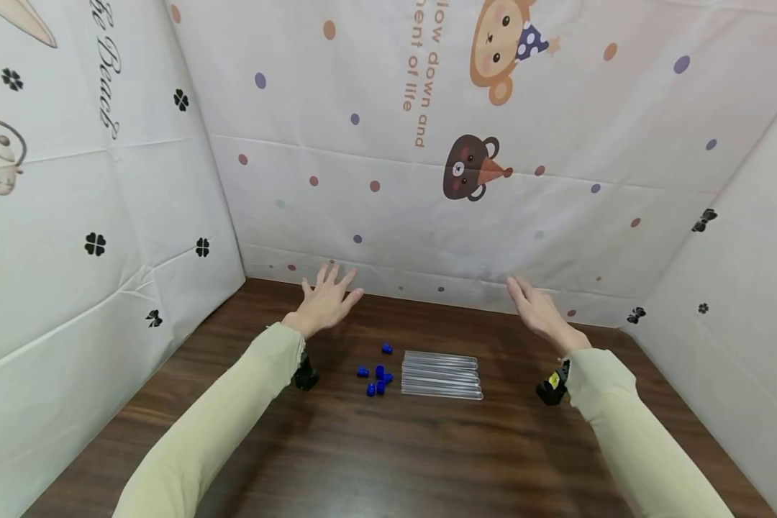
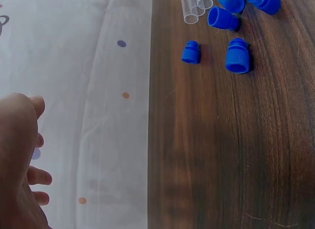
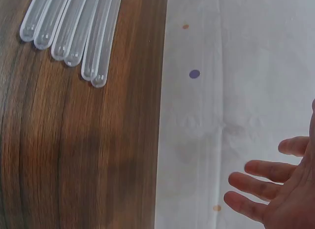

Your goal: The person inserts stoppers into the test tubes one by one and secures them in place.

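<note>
My left hand (image 1: 324, 302) is held out with its fingers spread, behind and to the left of several loose blue caps (image 1: 380, 372). In the left wrist view those blue caps (image 2: 238, 56) are ribbed and hollow, most lying tipped over on the wood. Clear test tubes (image 1: 442, 374) lie side by side in a row to the right of the caps. Their rounded closed ends (image 3: 73, 56) show in the right wrist view, their open mouths in the left wrist view. My right hand (image 1: 539, 309), fingers extended, hovers beyond the tubes on the right. Both hands hold nothing.
A dark wooden table (image 1: 388, 453) carries everything. White printed cloth (image 1: 388, 208) rises along its back edge and on both sides. Small black devices sit at the left wrist (image 1: 306, 374) and right wrist (image 1: 552, 387), below pale sleeves.
</note>
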The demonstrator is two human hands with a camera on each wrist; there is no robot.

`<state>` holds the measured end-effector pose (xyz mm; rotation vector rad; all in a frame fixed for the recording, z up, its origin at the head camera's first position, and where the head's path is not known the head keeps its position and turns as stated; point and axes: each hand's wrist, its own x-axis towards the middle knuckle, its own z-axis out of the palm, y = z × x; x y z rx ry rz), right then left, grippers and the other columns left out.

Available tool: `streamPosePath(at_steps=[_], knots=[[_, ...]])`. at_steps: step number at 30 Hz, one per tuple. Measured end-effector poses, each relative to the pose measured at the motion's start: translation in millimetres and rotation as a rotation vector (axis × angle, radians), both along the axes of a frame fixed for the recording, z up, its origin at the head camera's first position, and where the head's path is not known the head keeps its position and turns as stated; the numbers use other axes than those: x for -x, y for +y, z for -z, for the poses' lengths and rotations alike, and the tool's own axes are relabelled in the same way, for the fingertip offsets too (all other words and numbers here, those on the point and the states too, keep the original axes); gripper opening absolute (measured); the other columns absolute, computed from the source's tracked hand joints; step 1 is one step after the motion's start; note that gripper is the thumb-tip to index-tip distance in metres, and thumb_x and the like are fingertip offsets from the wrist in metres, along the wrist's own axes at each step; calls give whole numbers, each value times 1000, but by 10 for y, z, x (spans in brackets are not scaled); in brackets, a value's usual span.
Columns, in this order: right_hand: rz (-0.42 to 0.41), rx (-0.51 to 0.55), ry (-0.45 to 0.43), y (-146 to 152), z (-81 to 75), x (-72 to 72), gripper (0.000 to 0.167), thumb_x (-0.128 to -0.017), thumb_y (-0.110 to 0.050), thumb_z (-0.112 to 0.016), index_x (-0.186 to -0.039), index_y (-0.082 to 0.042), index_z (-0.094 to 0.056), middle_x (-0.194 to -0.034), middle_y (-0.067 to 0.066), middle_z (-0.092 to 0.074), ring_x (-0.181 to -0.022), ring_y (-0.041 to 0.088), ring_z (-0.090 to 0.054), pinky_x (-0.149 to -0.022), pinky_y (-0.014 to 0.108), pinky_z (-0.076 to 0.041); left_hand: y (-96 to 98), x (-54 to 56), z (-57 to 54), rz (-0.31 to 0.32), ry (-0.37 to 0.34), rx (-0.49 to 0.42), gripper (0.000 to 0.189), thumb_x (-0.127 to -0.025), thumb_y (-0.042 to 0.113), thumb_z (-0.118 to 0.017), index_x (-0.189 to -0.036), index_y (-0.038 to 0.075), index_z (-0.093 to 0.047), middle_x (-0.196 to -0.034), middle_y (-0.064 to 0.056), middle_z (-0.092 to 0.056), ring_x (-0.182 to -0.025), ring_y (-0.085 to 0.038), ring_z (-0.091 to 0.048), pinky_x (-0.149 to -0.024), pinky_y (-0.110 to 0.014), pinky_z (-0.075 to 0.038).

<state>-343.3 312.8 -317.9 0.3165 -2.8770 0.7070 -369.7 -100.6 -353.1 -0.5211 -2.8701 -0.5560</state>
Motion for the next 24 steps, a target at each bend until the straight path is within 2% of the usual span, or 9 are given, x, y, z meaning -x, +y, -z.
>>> streamPosePath(at_steps=[3,6,10,19,24], knots=[[-4,31,-31,-59,0,12,73,-104,-51,-14,-152,3,-16,-155,30,-21,-141,50,-21,-113,61,-20,13,11,7,4,-7,-2,62,-102,53,-27,-155,21,-18,-161,-21,-9,-149,-42,2,-106,-78,-4],[-35,64,-46,-135,18,22,70,-104,-50,-17,-152,2,-18,-150,32,-31,-134,50,-36,-111,60,-27,28,23,15,4,-5,5,62,-102,53,-27,-155,22,-18,-160,-22,-12,-149,-44,-1,-106,-78,-5],[-91,105,-71,-245,80,45,67,-105,-47,-22,-152,0,-21,-140,32,-46,-118,47,-55,-102,59,-39,51,38,17,0,-1,16,61,-103,52,-28,-155,23,-18,-160,-22,-15,-148,-43,-4,-106,-77,-7],[-137,77,-147,-493,226,81,58,-100,-47,-44,-137,-2,-52,-123,21,-64,-101,32,-67,-88,48,-52,58,39,14,1,10,26,60,-103,49,-30,-155,22,-19,-159,-23,-19,-147,-45,-9,-105,-78,-8],[-196,49,-157,-600,297,77,46,-100,-39,-51,-127,-4,-61,-119,20,-67,-98,30,-68,-81,43,-55,49,24,-6,3,-7,23,60,-103,50,-30,-155,23,-18,-159,-23,-17,-148,-44,-7,-106,-78,-6]])
